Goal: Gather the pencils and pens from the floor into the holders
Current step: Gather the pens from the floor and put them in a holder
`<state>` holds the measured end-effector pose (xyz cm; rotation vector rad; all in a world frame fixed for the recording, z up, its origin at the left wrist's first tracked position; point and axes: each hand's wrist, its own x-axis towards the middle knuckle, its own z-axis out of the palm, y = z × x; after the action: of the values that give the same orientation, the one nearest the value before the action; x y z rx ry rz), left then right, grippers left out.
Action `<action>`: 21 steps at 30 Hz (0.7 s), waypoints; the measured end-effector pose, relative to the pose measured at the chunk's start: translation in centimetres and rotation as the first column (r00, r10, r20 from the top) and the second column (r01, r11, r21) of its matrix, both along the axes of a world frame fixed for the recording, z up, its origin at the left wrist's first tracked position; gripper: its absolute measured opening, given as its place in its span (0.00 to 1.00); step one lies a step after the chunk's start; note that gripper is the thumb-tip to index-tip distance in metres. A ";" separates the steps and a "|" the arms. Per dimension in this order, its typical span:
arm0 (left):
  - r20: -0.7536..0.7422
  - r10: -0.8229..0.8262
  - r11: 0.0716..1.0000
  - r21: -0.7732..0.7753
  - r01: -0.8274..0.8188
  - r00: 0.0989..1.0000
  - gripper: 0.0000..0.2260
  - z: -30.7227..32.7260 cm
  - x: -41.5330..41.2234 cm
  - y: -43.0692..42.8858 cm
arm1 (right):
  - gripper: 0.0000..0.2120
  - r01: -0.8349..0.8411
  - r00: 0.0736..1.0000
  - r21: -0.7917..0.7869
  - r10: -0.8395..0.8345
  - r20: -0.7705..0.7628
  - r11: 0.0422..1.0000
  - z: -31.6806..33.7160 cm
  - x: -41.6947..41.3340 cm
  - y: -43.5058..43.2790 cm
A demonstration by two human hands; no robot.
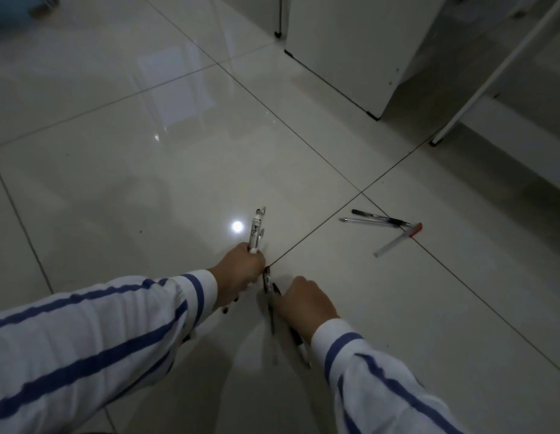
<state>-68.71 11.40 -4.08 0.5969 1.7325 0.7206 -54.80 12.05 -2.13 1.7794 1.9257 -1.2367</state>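
My left hand (239,270) is closed around a small bundle of pens (256,230); their white barrels and clips stick up out of the fist, and dark tips show below the wrist. My right hand (302,303) is low over the tiled floor, its fingers closed on dark pens (272,289) that run back under the palm toward my sleeve. To the right, three more lie loose on the floor: a black pen (382,218), a clear-barrelled pen (366,221) beside it, and a white pen with a red cap (397,241). No holder is in view.
Glossy white floor tiles (178,167) with dark grout lines fill the view. A white cabinet (350,51) stands at the upper right, with a white table leg (491,73) slanting down next to it. A blue object (9,10) sits at the top left corner.
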 end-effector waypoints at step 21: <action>0.527 -0.144 0.989 0.040 0.145 0.838 0.07 0.5 5.7 3.5 | 0.08 0.413 0.799 -0.266 -0.486 -0.354 0.871 0.8 3.7 7.3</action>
<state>-63.02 14.90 -3.57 0.4652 1.1599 0.6965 -51.12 19.33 -1.30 2.0838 1.5335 -2.0219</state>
